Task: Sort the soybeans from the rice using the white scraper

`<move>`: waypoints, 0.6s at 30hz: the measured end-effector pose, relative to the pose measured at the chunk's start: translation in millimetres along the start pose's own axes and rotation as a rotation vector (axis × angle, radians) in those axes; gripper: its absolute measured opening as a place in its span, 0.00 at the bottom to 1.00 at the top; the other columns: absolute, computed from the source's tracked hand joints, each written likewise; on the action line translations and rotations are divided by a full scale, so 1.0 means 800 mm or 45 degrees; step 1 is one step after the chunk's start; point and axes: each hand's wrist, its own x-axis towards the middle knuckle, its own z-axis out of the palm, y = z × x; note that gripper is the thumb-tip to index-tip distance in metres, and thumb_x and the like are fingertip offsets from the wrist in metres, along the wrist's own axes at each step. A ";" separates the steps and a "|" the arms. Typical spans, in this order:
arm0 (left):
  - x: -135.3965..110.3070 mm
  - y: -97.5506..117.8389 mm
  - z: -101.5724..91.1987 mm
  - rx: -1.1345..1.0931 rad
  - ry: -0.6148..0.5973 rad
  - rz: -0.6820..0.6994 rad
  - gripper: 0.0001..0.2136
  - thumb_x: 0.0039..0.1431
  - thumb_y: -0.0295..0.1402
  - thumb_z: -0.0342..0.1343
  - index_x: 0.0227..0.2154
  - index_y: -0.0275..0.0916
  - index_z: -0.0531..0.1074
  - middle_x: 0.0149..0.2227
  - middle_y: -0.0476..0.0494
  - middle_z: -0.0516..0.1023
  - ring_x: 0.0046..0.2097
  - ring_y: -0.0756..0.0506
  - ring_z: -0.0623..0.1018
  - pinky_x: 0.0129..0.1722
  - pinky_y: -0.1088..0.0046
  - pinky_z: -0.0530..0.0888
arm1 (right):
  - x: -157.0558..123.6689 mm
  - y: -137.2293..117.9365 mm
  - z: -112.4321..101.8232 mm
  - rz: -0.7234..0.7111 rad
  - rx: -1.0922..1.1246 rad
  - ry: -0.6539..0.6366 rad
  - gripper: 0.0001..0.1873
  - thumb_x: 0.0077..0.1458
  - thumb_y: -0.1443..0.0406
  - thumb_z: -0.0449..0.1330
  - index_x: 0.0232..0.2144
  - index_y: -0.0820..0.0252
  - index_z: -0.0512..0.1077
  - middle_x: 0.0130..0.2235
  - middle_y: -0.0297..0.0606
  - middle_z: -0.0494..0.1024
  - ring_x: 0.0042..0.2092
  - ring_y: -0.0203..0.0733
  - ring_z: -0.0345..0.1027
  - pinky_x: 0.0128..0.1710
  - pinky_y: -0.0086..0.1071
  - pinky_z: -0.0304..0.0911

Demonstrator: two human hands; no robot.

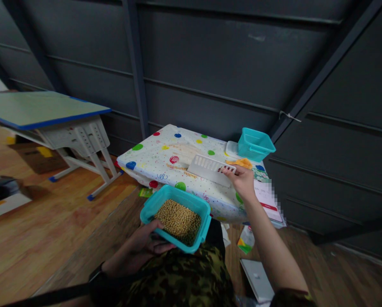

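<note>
My left hand [149, 243] grips the near-left edge of a teal plastic tub [206, 230], held in front of my body below the table edge. Soybeans [176, 215] lie inside it, with some greener ones at its near right corner. Above the table, my right hand [243, 181] pinches the slotted edge of a flat white plastic scraper [206, 170]. The scraper's lower edge is at the tablecloth, beside a line of scattered beans [181, 169]. Most of my left fingers are hidden under the tub.
A spotted tablecloth [155, 155] covers the table. At its back right stand a second teal tub [254, 147], a white lid [231, 149] and an orange cloth [242, 163]. A phone-like screen [265, 198] lies at the right edge. A desk [44, 108] stands left; a laptop [257, 279] is on the floor.
</note>
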 end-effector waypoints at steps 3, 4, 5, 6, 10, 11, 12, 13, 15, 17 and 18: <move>0.002 0.000 0.004 0.040 0.068 0.040 0.21 0.62 0.24 0.61 0.56 0.40 0.66 0.42 0.37 0.87 0.39 0.36 0.90 0.40 0.59 0.91 | -0.002 -0.001 0.001 -0.003 -0.010 -0.031 0.22 0.49 0.46 0.74 0.27 0.60 0.86 0.23 0.37 0.78 0.26 0.39 0.62 0.26 0.33 0.55; 0.003 0.000 0.005 0.033 0.076 0.045 0.21 0.62 0.24 0.61 0.57 0.40 0.66 0.43 0.36 0.87 0.38 0.37 0.90 0.40 0.59 0.91 | -0.002 -0.002 0.002 -0.001 -0.011 -0.044 0.22 0.50 0.46 0.74 0.27 0.60 0.86 0.24 0.37 0.79 0.26 0.40 0.62 0.26 0.33 0.55; 0.004 0.000 0.006 0.026 0.076 0.048 0.22 0.62 0.24 0.61 0.57 0.40 0.66 0.45 0.35 0.87 0.38 0.36 0.90 0.40 0.58 0.91 | -0.003 -0.003 0.003 -0.001 -0.012 -0.054 0.22 0.50 0.46 0.73 0.28 0.60 0.86 0.24 0.38 0.79 0.26 0.40 0.63 0.27 0.33 0.56; 0.005 0.000 0.006 0.020 0.070 0.052 0.22 0.61 0.24 0.62 0.57 0.40 0.66 0.47 0.35 0.87 0.38 0.36 0.90 0.41 0.57 0.91 | -0.003 -0.004 0.005 -0.002 -0.017 -0.061 0.22 0.51 0.45 0.73 0.28 0.59 0.86 0.24 0.38 0.79 0.27 0.40 0.63 0.27 0.33 0.56; 0.004 0.000 0.006 0.025 0.047 0.090 0.24 0.58 0.25 0.64 0.56 0.39 0.67 0.48 0.35 0.87 0.43 0.34 0.89 0.44 0.56 0.90 | -0.004 -0.009 0.010 -0.015 -0.056 -0.098 0.25 0.52 0.42 0.72 0.26 0.59 0.84 0.23 0.37 0.77 0.26 0.40 0.63 0.26 0.33 0.55; 0.004 0.001 0.006 0.030 0.047 0.098 0.24 0.57 0.25 0.65 0.55 0.40 0.67 0.47 0.36 0.87 0.43 0.34 0.89 0.44 0.56 0.90 | -0.004 -0.009 0.012 -0.019 -0.061 -0.101 0.26 0.53 0.42 0.72 0.26 0.59 0.84 0.23 0.36 0.76 0.26 0.40 0.63 0.26 0.33 0.55; 0.003 0.001 0.006 0.035 0.043 0.106 0.24 0.56 0.26 0.66 0.54 0.40 0.66 0.46 0.37 0.87 0.43 0.34 0.89 0.45 0.56 0.90 | -0.003 -0.009 0.013 -0.023 -0.060 -0.097 0.26 0.53 0.42 0.72 0.25 0.59 0.84 0.23 0.37 0.77 0.26 0.40 0.63 0.26 0.33 0.55; 0.003 0.001 0.005 0.038 0.034 0.112 0.24 0.56 0.26 0.66 0.53 0.41 0.66 0.45 0.38 0.87 0.43 0.34 0.89 0.45 0.56 0.90 | -0.003 -0.009 0.015 -0.026 -0.057 -0.086 0.26 0.52 0.42 0.72 0.26 0.59 0.84 0.23 0.37 0.77 0.26 0.40 0.63 0.26 0.33 0.56; 0.004 0.000 0.003 0.035 0.034 0.117 0.23 0.56 0.27 0.67 0.52 0.42 0.66 0.44 0.40 0.87 0.43 0.35 0.88 0.47 0.55 0.89 | -0.002 -0.008 0.018 -0.026 -0.045 -0.065 0.26 0.51 0.42 0.72 0.26 0.59 0.85 0.24 0.38 0.79 0.26 0.41 0.64 0.26 0.33 0.57; 0.007 -0.002 0.000 0.027 0.029 0.121 0.23 0.56 0.27 0.68 0.52 0.42 0.67 0.45 0.40 0.87 0.43 0.34 0.89 0.48 0.53 0.89 | -0.001 -0.007 0.022 -0.017 -0.026 -0.059 0.25 0.51 0.42 0.73 0.27 0.59 0.86 0.24 0.39 0.80 0.27 0.42 0.65 0.27 0.33 0.58; 0.008 -0.003 -0.001 0.023 0.016 0.121 0.23 0.56 0.27 0.68 0.52 0.42 0.67 0.46 0.39 0.87 0.44 0.35 0.89 0.49 0.53 0.89 | -0.001 -0.008 0.023 -0.012 -0.015 -0.064 0.25 0.50 0.43 0.73 0.27 0.59 0.86 0.24 0.39 0.80 0.27 0.42 0.66 0.27 0.34 0.58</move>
